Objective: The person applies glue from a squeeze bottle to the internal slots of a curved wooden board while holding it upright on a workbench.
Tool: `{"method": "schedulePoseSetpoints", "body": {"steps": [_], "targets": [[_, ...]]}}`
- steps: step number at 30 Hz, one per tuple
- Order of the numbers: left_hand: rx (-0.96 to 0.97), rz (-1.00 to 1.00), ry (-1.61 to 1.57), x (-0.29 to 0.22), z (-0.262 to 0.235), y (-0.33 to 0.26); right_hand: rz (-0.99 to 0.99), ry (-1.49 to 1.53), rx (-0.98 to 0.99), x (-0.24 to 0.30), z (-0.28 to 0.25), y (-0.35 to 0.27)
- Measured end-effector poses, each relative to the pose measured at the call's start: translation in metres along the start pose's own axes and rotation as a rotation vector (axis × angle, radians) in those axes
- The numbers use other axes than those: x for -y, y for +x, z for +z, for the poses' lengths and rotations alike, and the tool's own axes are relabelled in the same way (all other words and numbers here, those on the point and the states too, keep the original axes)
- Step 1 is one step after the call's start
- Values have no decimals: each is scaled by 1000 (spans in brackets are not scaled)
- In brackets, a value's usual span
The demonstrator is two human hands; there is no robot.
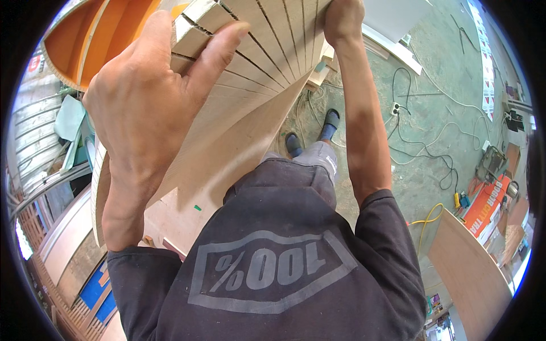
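Observation:
A large, pale plywood sheet (244, 105) stands tilted in front of me, curving, with several dark slits fanning out from its upper edge. My left hand (139, 94) grips that slit edge at the upper left. Its thumb lies on the face of the sheet, and the other fingers are bent over or behind the edge, partly hidden. At the top, my right hand (344, 20) holds the right side of the same sheet, its fingers mostly out of sight behind it or cut off by the frame.
An orange-brown curved piece with ribs (105, 42) is at the upper left. Cables (424, 145) and a socket block (396, 108) lie on the dusty green floor (369, 91). Another plywood board (466, 273) is at the lower right, near an orange printed panel (483, 207).

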State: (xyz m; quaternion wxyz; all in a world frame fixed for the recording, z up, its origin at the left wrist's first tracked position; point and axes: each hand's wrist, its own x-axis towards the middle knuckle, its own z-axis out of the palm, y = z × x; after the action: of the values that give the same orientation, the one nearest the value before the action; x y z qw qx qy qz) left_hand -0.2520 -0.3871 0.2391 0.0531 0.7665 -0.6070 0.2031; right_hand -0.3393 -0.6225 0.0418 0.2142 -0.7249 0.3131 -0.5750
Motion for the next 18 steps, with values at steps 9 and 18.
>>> {"method": "schedulePoseSetpoints", "body": {"steps": [9,18], "targets": [[11,-64,-26,-7,-2,3,0,100,46,4,-4,5],[4,-28,-31,-1,2,2,-62,93,40,-12,4,0]]}}
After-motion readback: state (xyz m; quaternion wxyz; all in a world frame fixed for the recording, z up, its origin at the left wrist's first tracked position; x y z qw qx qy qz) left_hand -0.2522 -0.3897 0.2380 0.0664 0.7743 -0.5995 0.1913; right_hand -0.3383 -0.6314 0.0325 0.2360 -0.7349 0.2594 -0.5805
